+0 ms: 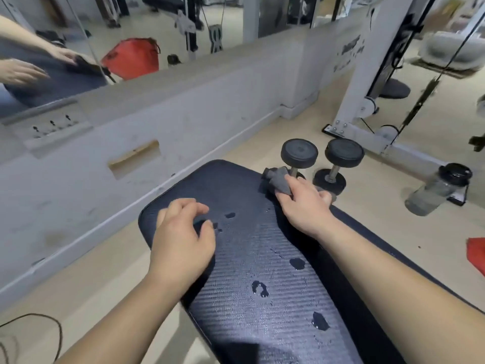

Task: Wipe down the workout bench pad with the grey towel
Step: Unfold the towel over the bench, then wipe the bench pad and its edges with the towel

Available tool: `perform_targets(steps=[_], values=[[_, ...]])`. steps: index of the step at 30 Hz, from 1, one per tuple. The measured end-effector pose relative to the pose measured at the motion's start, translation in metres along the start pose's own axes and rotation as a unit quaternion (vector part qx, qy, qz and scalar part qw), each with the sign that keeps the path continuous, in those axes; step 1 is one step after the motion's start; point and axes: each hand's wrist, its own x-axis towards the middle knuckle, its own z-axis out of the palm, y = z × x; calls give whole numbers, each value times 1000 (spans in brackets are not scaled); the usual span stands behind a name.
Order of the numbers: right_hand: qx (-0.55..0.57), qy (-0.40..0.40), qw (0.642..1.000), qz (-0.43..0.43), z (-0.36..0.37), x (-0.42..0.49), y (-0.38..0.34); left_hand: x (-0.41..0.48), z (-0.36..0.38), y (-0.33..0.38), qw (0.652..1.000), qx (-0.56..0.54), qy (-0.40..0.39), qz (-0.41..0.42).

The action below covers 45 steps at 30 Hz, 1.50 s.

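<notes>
We are gripping the grey towel [275,181] in our right hand [304,203], with fingers and thumb curling round its bunched folds, and we are pressing it onto the bench pad [244,248] at the pad's far right edge. Part of the towel is sticking out beyond our knuckles toward the pad's far end. Our left hand [183,237] is resting on the far left part of the pad and grasping nothing, its fingers bending loosely with the tips touching the dark ribbed surface. Our 2 hands are sitting well apart across the pad's width. Wet patches [297,263] are glistening on the pad, 1 just beside our left fingertips and 3 larger ones nearer to us, between our forearms. Past the towel, 2 black dumbbells [299,153] are standing on end on the pale floor, side by side and just beside the pad's far right corner. A clear bottle [438,190] with a black lid is sitting on the floor further right. Along the wall on the left, a mirror [168,27] is reflecting our hands and a red bag [131,59].
</notes>
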Motion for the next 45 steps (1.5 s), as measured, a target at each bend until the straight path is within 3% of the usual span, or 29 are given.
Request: perform_targets(steps=[4,8,14,17,22,25,28,33,36,39,45], values=[[6,-32,999,9,4,-14,-7,-15,-14,-19,988,130,-77,-7],[12,-75,997,-2,4,-36,-20,-25,-23,-36,981,153,-122,-21],[-11,-172,963,-206,32,-102,-47,-25,-35,-66,983,126,-122,52],[-40,-181,950,-253,30,-77,-36,-20,-37,-78,982,113,-129,80],[-100,-112,983,-107,24,8,-35,-13,-37,-90,986,66,-130,76],[-135,-94,985,-52,42,24,-53,-7,-38,-92,987,48,-137,69],[-159,-103,979,-75,58,3,-79,-6,-40,-96,988,20,-136,75],[-155,-172,944,-235,65,-91,-98,-11,-45,-107,995,44,-75,45],[-169,-206,926,-268,55,-94,-87,-12,-43,-109,996,43,-74,36],[-169,-220,934,-226,48,-37,-90,-9,-41,-112,996,22,-79,34],[-181,-111,973,-88,85,31,-120,-6,-40,-120,998,-10,-66,23]])
